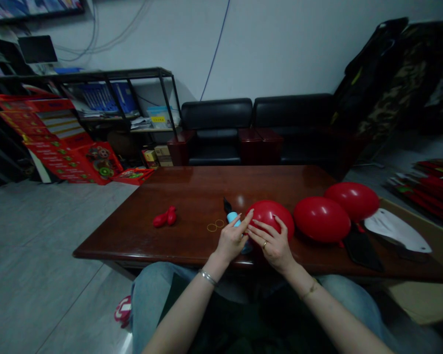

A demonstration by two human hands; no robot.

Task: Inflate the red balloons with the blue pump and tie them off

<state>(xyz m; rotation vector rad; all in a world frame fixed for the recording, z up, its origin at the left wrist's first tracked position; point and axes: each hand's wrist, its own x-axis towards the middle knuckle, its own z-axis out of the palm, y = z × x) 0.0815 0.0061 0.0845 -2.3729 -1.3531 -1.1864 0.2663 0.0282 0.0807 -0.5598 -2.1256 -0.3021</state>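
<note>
A blown-up red balloon (275,212) is at the front of the table, held between my hands. My right hand (275,248) lies against its near side with the fingers spread over the surface. My left hand (231,242) is closed at the balloon's left side, fingertips near the right hand's. The balloon's neck is hidden by the fingers. Just behind my left hand is a light blue cylinder (233,217), partly covered, with a black pointed piece (227,205) beyond it. Two thin yellow rings (211,227) lie to its left. Farther left sits a small, barely filled red balloon (165,218).
Two more inflated red balloons (322,220) (354,200) rest on the right of the wooden table (192,187). Near them are a dark flat object (363,250) and a white sheet-like piece (395,230). Black sofas (217,118) stand behind; red boxes (66,142) are stacked at left.
</note>
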